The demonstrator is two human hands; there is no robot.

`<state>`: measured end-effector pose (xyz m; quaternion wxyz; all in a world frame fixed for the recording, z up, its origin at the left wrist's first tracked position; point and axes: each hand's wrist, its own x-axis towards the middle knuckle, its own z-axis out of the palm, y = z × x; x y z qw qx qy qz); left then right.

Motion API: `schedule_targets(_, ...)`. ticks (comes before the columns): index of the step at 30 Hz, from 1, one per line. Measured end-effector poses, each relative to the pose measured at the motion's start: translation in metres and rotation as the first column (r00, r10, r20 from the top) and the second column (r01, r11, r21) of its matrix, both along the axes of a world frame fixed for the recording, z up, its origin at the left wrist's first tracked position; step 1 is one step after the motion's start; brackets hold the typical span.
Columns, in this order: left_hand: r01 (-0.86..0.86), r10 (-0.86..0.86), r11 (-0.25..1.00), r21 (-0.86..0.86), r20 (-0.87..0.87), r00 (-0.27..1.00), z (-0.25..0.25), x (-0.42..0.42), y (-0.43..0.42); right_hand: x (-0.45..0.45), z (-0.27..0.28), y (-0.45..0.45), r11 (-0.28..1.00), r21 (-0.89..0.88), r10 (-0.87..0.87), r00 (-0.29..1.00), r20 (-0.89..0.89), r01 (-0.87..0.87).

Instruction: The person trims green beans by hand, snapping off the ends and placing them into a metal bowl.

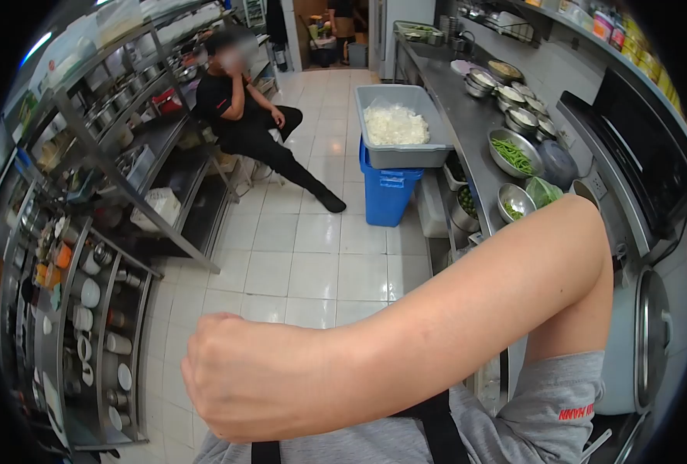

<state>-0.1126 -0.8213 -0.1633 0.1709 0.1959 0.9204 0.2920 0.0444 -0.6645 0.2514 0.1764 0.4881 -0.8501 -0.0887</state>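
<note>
My right hand is raised in front of my chest, its back toward the camera. Its fingers are curled into a fist, and their inner side is hidden, so anything inside them does not show. The bare forearm crosses from the elbow at the right, above the grey sleeve with red lettering. No object sticks out of the fist, and it touches nothing that I can see. My left hand is out of view.
A grey tub of white pieces sits on a blue bin. The steel counter at right holds bowls, one with green beans. A person sits by the metal shelves, one leg stretched over the tiled floor.
</note>
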Motion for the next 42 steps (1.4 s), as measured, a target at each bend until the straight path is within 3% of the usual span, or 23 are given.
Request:
schedule_targets(3, 0.128, -0.119, 0.989, -0.08, 0.11, 0.987, -0.073, -0.028, -0.021, -0.008, -0.011, -0.002, 0.997, -0.066, 0.032, 0.999, -0.024, -0.034)
schedule_targets(5, 0.179, -0.161, 0.978, -0.106, 0.159, 0.974, -0.1, -0.041, -0.025, -0.017, -0.019, -0.002, 0.927, -0.315, 0.099, 0.945, -0.313, -0.202)
schedule_targets(6, 0.204, -0.183, 0.973, -0.11, 0.18, 0.967, -0.11, -0.046, -0.025, -0.017, -0.017, -0.003, 0.93, -0.313, 0.092, 0.945, -0.312, -0.194)
schedule_targets(8, 0.234, -0.211, 0.967, -0.103, 0.197, 0.958, -0.119, -0.056, -0.018, -0.019, -0.008, -0.001, 0.972, -0.114, 0.175, 0.957, -0.233, -0.205)
schedule_targets(12, 0.27, -0.251, 0.961, -0.065, 0.207, 0.945, -0.131, -0.068, -0.008, -0.023, -0.008, 0.002, 0.955, -0.134, 0.253, 0.963, -0.097, -0.264)
schedule_targets(14, 0.273, -0.259, 0.961, -0.04, 0.209, 0.943, -0.138, -0.071, -0.007, -0.018, 0.0, 0.017, 0.988, -0.119, 0.095, 0.995, -0.029, -0.098)
schedule_targets(15, 0.271, -0.259, 0.962, -0.028, 0.207, 0.943, -0.143, -0.07, -0.009, -0.019, 0.0, 0.025, 0.988, -0.116, 0.102, 0.994, -0.026, -0.104)
schedule_targets(17, 0.265, -0.262, 0.964, 0.011, 0.201, 0.944, -0.156, -0.066, -0.012, -0.025, -0.01, 0.049, 0.955, -0.296, -0.053, 0.997, -0.061, 0.033)
schedule_targets(21, 0.145, -0.139, 0.989, -0.001, 0.272, 0.952, -0.175, -0.054, -0.027, -0.031, -0.058, 0.127, 0.769, -0.598, -0.381, 0.913, -0.145, 0.225)
schedule_targets(22, 0.14, -0.136, 0.99, 0.001, 0.269, 0.953, -0.177, -0.051, -0.035, -0.023, -0.072, 0.153, 0.678, -0.643, -0.454, 0.891, 0.013, 0.355)
schedule_targets(23, 0.092, -0.086, 0.996, -0.004, 0.329, 0.94, -0.177, -0.044, -0.046, -0.015, -0.091, 0.173, 0.532, -0.663, -0.619, 0.776, 0.12, 0.527)
schedule_targets(24, 0.045, -0.036, 0.999, -0.015, 0.391, 0.92, -0.174, -0.036, -0.056, -0.01, -0.112, 0.191, 0.364, -0.703, -0.66, 0.702, 0.269, 0.611)
schedule_targets(26, 0.099, -0.011, 0.975, -0.2, 0.4, 0.916, -0.141, -0.019, -0.074, -0.001, -0.141, 0.203, 0.313, -0.698, -0.657, 0.677, 0.331, 0.645)
schedule_targets(28, 0.09, 0.01, 0.966, -0.242, 0.382, 0.924, -0.157, -0.01, -0.101, 0.009, -0.159, 0.19, 0.24, -0.69, -0.651, 0.641, 0.407, 0.683)
schedule_targets(30, 0.059, 0.091, 0.954, -0.293, 0.473, 0.876, -0.195, -0.012, -0.125, 0.008, -0.172, 0.161, 0.007, -0.74, -0.455, 0.661, 0.596, 0.672)
schedule_targets(31, 0.027, 0.172, 0.942, -0.334, 0.553, 0.815, -0.207, -0.014, -0.128, 0.004, -0.179, 0.148, -0.073, -0.753, -0.363, 0.686, 0.631, 0.654)
schedule_targets(33, 0.018, 0.159, 0.951, -0.309, 0.535, 0.83, -0.213, -0.017, -0.128, -0.003, -0.188, 0.129, -0.207, -0.746, -0.156, 0.731, 0.664, 0.633)
schedule_targets(34, 0.015, 0.136, 0.962, -0.273, 0.527, 0.839, -0.213, -0.018, -0.121, -0.007, -0.188, 0.125, -0.208, -0.747, -0.155, 0.733, 0.663, 0.631)
schedule_targets(35, 0.013, 0.116, 0.971, -0.237, 0.52, 0.846, -0.215, -0.017, -0.114, -0.009, -0.188, 0.121, -0.246, -0.735, -0.034, 0.752, 0.658, 0.632)
schedule_targets(36, 0.032, 0.08, 0.977, -0.211, 0.501, 0.862, -0.157, -0.011, -0.095, -0.012, -0.187, 0.119, -0.277, -0.723, 0.084, 0.765, 0.638, 0.633)
schedule_targets(37, 0.032, 0.081, 0.976, -0.213, 0.502, 0.861, -0.15, -0.013, -0.08, -0.013, -0.189, 0.117, -0.279, -0.722, 0.086, 0.765, 0.638, 0.634)
schedule_targets(39, 0.064, -0.005, 0.991, -0.121, 0.436, 0.9, -0.142, -0.016, -0.062, -0.016, -0.193, 0.116, -0.238, -0.757, 0.411, 0.769, 0.49, 0.609)
schedule_targets(42, 0.038, -0.028, 0.999, -0.015, 0.417, 0.908, -0.173, -0.024, -0.05, -0.02, -0.18, 0.105, -0.221, -0.789, 0.525, 0.752, 0.399, 0.573)
